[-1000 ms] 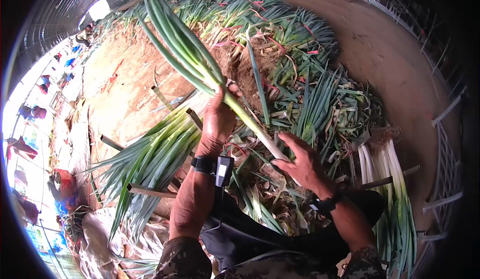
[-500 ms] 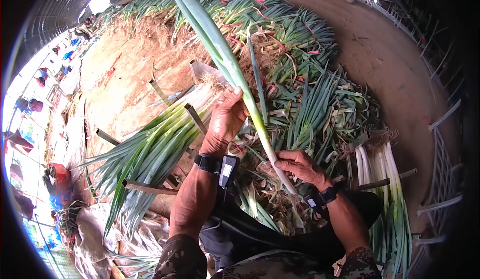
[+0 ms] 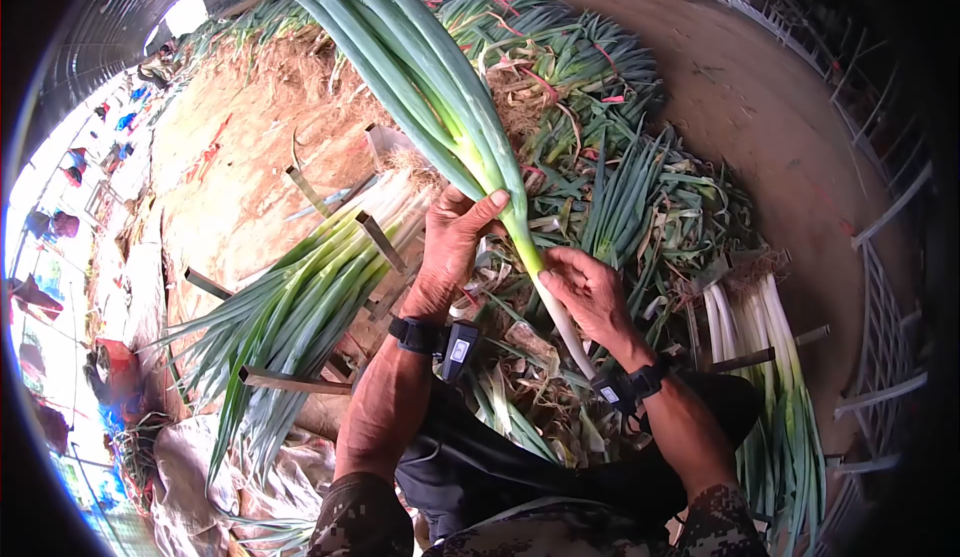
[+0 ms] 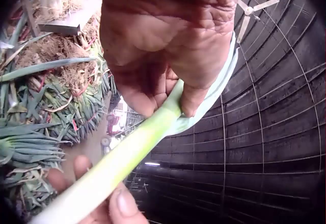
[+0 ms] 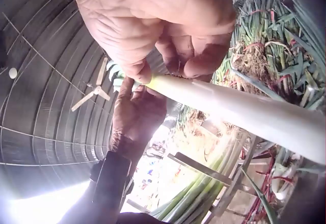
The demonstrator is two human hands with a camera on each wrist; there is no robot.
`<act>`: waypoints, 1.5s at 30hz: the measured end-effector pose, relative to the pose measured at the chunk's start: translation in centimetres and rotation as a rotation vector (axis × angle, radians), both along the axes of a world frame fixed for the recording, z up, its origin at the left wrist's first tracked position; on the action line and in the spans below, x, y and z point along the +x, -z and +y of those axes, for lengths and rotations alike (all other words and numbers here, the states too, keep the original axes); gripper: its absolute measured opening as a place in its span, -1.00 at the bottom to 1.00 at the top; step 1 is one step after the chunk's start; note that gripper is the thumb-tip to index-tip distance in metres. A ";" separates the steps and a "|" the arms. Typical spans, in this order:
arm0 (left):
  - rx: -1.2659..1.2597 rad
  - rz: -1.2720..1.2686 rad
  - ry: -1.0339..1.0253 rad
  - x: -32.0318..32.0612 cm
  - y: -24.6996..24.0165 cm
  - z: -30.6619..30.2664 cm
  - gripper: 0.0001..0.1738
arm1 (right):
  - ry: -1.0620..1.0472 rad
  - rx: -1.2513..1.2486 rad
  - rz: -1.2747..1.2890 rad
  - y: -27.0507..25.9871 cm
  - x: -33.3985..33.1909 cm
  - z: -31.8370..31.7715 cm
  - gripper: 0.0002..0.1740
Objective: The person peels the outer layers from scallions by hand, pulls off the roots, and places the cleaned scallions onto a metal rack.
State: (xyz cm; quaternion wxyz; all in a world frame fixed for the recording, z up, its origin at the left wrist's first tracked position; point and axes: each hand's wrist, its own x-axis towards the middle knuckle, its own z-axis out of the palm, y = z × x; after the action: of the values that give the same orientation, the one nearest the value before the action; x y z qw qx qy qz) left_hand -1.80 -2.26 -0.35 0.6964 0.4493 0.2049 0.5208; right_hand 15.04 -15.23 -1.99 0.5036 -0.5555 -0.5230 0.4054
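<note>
A long green onion (image 3: 556,309) slants across the head view, its green leaves (image 3: 420,67) at the upper left and its white end low near the right wrist. My left hand (image 3: 458,242) pinches it just below where the leaves fan out; in the left wrist view the left hand (image 4: 168,45) has thumb and fingers on the stalk (image 4: 127,150). Just below, my right hand (image 3: 588,297) holds the pale stalk between thumb and fingers. In the right wrist view, the right hand (image 5: 168,25) is close over the white stalk (image 5: 229,107).
Left of my arms, a rack with metal bars (image 3: 292,381) holds a bunch of green onions (image 3: 290,307). More onions (image 3: 790,357) lie on a rack at the right. A large heap of onions (image 3: 610,77) spreads beyond, and leaf scraps (image 3: 540,357) lie between my arms.
The onion's leaves have swung round and fan out toward the upper left. My right hand has closed on the stalk and moved up it, nearer my left hand.
</note>
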 end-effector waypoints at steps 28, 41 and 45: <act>-0.178 -0.558 0.120 0.1 -0.7 0.8 -0.40 | -0.263 -0.339 0.327 2.2 -2.4 -3.5 -0.14; -0.342 -0.622 0.071 -0.5 -0.8 0.9 -0.62 | 0.061 0.238 -0.336 2.0 -2.0 -2.3 -0.73; -0.328 -0.581 0.033 -0.4 -0.4 1.3 -0.59 | 0.114 0.227 -0.280 1.7 -2.3 -2.1 -0.76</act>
State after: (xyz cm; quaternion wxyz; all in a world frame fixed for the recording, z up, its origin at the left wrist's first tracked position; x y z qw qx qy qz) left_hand -2.19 -0.98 0.09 0.7971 0.1671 0.0714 0.5758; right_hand 12.71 -17.37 -3.64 0.5074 -0.5750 -0.5979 0.2333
